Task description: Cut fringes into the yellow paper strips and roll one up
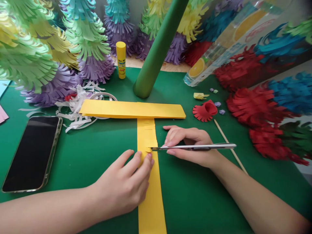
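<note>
Right hand [188, 143] pinches knife [200, 147], tip leftward; left hand [129, 182], seemingly wide, presses fore-aft strip [151, 208].

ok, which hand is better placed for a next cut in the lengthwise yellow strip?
Right, I'd say: the right hand grips the slim silver tool, its tip at the right edge of the lengthwise yellow strip. The left hand has its fingertips on the strip.

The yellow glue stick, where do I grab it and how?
I'd pinch the glue stick around its middle, reaching in from your side. It stands upright, slim and round, so fingers should wrap it easily. Fringed paper shapes are behind it, and the green cone leans on its right.
</note>
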A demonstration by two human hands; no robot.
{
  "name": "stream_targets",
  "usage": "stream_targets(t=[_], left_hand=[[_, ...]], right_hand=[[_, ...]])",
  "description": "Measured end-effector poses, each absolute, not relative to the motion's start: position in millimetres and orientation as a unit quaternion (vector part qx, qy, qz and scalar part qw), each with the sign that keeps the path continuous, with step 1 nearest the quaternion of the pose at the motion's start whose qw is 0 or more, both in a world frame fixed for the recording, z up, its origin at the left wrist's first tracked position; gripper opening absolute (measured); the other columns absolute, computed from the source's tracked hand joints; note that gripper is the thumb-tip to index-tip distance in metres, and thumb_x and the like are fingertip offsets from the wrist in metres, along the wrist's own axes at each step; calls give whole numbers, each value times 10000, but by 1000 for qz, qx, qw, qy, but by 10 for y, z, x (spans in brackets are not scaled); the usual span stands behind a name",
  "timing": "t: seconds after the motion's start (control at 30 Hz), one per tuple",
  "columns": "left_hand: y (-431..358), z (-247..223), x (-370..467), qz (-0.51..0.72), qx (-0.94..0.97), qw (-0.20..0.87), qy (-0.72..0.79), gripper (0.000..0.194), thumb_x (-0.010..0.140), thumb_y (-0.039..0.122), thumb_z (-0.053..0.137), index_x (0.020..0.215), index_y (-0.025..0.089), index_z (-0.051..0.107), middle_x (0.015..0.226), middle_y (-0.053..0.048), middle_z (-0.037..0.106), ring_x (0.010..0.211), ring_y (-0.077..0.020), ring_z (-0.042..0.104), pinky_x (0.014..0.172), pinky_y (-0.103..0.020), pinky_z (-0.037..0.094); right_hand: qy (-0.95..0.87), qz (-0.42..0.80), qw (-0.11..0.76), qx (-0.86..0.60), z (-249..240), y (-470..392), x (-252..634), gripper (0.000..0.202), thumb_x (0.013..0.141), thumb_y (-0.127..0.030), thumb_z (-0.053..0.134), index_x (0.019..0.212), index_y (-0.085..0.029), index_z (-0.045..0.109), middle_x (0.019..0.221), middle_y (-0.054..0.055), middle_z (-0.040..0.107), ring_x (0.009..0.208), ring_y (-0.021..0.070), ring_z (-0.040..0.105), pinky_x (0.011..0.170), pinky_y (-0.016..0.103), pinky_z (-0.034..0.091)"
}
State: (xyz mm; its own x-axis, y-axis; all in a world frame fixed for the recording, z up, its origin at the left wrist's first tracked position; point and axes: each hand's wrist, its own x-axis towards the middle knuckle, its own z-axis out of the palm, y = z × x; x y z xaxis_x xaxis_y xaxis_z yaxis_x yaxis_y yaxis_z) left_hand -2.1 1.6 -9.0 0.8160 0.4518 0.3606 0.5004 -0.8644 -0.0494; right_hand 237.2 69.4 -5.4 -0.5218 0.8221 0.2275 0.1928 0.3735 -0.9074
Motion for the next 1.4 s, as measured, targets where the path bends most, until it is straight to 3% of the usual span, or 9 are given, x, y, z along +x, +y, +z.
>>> stream_targets(t=[0.2,0.4,1.4], left_hand=[[5,-91,-17,-175,-948,69,-257,278,878,211,551,1103,86,658,1219,-136,620,1028,-278,590,860,-430,468],[-36,-68,-51,-204,-950,76,-225,289,845,167,541,1070,28,658,1078,-158,672,979,-309,629,812,-425,489],[-8,-37,-63,-212,-950,78,-216,253,852,137,503,1013,32,666,1048,-173,687,954,-294,650,778,-407,508]], right_hand=[[-770,434,343,-319,-47,673,2341,108,747,-162,725,786,-227,648,734,-29,722,695,134,679,1000,428,470],[-805,396,318,-308,-48,658,2325,117,755,-141,711,813,-226,656,759,-18,730,685,132,675,1003,424,460],[-837,377,265,-294,-16,637,2284,20,819,-220,675,833,-219,689,769,-4,745,702,128,687,1020,393,445]])
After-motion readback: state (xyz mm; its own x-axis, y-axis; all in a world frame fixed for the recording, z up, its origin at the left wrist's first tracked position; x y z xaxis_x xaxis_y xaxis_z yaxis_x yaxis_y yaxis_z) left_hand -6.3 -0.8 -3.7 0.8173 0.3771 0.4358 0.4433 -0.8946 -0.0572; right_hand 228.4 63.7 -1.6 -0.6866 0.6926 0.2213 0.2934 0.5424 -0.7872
